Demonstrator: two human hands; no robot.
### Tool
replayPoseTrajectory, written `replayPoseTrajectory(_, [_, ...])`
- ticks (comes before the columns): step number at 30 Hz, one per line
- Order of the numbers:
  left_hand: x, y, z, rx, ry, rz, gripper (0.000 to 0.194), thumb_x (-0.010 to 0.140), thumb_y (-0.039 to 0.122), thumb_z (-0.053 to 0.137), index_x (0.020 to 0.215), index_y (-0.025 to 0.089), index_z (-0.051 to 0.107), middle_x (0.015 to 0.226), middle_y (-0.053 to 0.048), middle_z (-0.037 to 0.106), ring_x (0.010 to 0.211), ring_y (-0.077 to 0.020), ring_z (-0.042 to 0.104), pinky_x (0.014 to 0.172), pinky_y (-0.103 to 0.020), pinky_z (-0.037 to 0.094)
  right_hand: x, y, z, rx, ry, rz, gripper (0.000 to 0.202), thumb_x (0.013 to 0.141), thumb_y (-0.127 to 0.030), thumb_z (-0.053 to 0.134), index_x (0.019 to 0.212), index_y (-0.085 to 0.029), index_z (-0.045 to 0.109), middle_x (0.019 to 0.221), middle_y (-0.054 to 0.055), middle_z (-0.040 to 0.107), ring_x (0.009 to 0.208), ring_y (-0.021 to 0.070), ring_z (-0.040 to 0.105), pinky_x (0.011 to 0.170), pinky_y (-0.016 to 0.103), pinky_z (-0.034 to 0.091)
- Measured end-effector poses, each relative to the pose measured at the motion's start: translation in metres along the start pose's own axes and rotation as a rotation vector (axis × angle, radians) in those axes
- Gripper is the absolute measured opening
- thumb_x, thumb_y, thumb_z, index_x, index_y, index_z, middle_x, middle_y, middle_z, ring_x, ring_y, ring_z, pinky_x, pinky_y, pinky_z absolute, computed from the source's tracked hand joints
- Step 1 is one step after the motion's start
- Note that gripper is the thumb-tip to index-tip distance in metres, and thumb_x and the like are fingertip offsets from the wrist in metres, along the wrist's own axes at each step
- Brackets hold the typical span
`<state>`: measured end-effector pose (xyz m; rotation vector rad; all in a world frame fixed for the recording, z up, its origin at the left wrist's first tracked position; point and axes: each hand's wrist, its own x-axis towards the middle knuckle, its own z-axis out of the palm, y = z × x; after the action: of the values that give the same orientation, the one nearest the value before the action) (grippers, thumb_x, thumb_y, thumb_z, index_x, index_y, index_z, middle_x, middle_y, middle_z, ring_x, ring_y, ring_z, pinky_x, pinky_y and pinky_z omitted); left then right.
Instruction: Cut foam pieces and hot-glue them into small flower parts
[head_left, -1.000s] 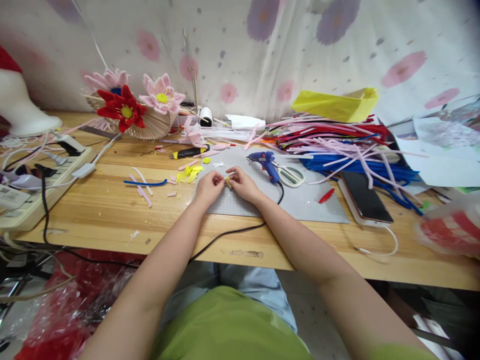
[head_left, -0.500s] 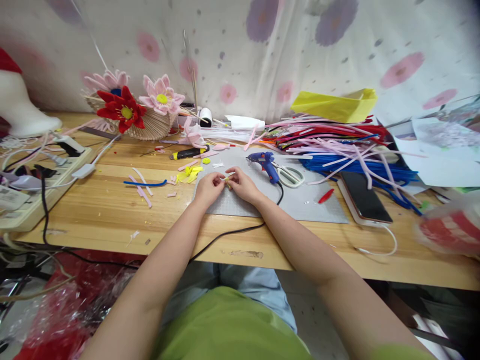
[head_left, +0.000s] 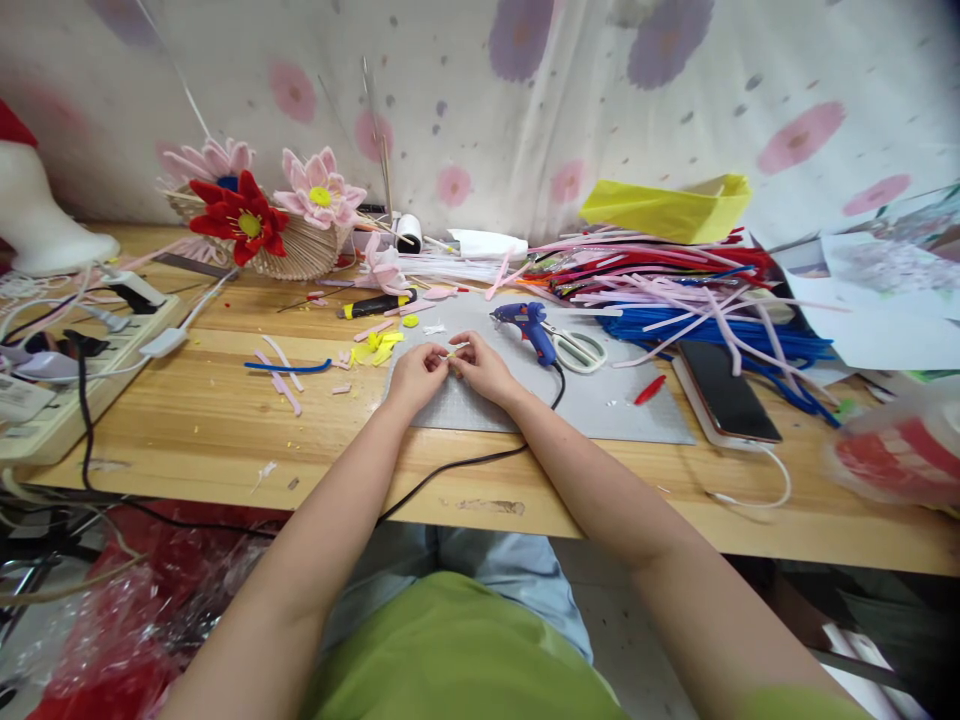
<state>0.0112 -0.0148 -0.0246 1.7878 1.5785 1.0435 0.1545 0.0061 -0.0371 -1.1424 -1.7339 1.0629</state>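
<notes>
On the grey mat (head_left: 600, 400), left hand (head_left: 416, 376) and right hand (head_left: 480, 368) pinched on a small yellow piece (head_left: 450, 357); no legible writing.

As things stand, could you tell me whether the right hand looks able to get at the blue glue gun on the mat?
Probably yes. The blue glue gun lies on the grey mat just beyond the right hand, with nothing between them, though that hand and the left hand are pinching a small yellow piece.

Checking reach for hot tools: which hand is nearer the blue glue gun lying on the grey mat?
Right. The right hand sits just below and left of the blue glue gun; the left hand is farther left, beyond the right hand.
</notes>
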Motion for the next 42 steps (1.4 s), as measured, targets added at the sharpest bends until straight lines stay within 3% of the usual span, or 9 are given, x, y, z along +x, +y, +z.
replayPoseTrajectory(14, [-0.0005, 0.0019, -0.0003, -0.026, 0.011, 0.004, 0.017, 0.071, 0.020, 0.057, 0.086, 0.017, 0.066, 0.072, -0.001, 0.063, 0.064, -0.0112, 0.055, 0.064, -0.024, 0.043, 0.0004, 0.0007, 0.0010, 0.106, 0.009, 0.030, 0.027, 0.072, -0.020, 0.052, 0.097, -0.022, 0.044, 0.070, -0.006, 0.059, 0.056, 0.0089, 0.053, 0.062, 0.025, 0.043])
replayPoseTrajectory(42, [-0.0005, 0.0031, -0.0006, 0.015, 0.060, 0.019, 0.010, 0.073, 0.020, 0.057, 0.078, 0.018, 0.065, 0.079, -0.002, 0.066, 0.069, -0.0118, 0.056, 0.069, -0.025, 0.046, -0.0017, -0.0046, -0.0004, 0.085, 0.018, 0.019, 0.028, 0.072, -0.025, 0.056, 0.097, -0.021, 0.043, 0.069, -0.006, 0.059, 0.057, 0.0086, 0.052, 0.060, 0.024, 0.041])
